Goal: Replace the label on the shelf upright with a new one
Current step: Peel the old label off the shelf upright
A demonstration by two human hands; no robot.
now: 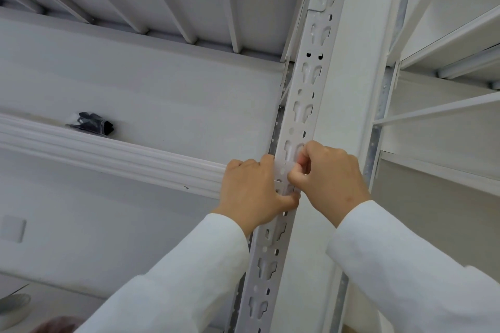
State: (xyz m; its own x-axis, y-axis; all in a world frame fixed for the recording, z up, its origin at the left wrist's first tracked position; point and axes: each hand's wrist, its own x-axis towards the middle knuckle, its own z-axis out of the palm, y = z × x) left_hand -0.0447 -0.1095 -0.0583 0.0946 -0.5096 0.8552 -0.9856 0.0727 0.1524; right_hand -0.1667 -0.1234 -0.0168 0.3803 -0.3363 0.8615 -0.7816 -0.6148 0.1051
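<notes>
White shelving; on its upright (303,105) a pale label (284,170) sits between left hand (253,189), gripping the upright, and right hand (328,178), pinching the label.

Upright (303,105): centre, hands either side
Label (284,170): on upright, between the hands
Bundle (92,123): shelf (108,154), far left

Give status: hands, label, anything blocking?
Left hand grips upright, thumb on label. Right hand pinches label's right edge. Label against upright, whether stuck unclear. Nothing blocking.
</notes>
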